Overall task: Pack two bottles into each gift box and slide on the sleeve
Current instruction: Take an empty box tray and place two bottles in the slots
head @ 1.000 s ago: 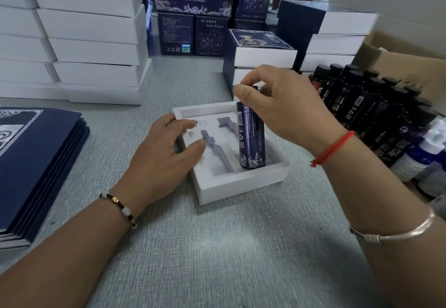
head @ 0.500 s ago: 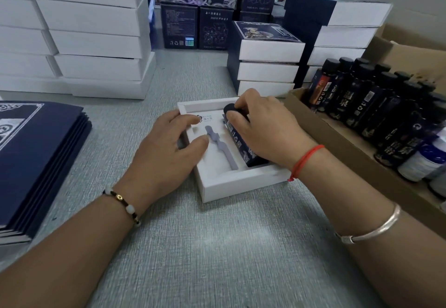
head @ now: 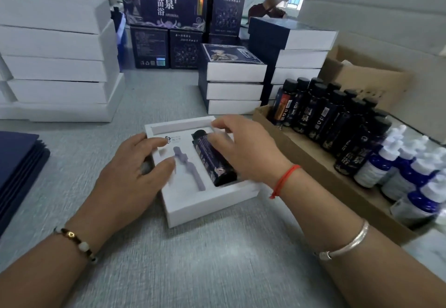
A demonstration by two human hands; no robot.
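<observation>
Both hands, the left hand (head: pixel 135 163) and right hand (head: pixel 243 149), rest flat-fingered: left on one gift box (head: pixel 212 201), right on one bottle (head: pixel 214 160).

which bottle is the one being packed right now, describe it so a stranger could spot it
Start at the open white gift box in the middle of the grey table, between the two hands. The dark blue bottle lies flat in its right-hand slot under the right hand. Every other dark bottle stands upright in the cardboard tray.
</observation>
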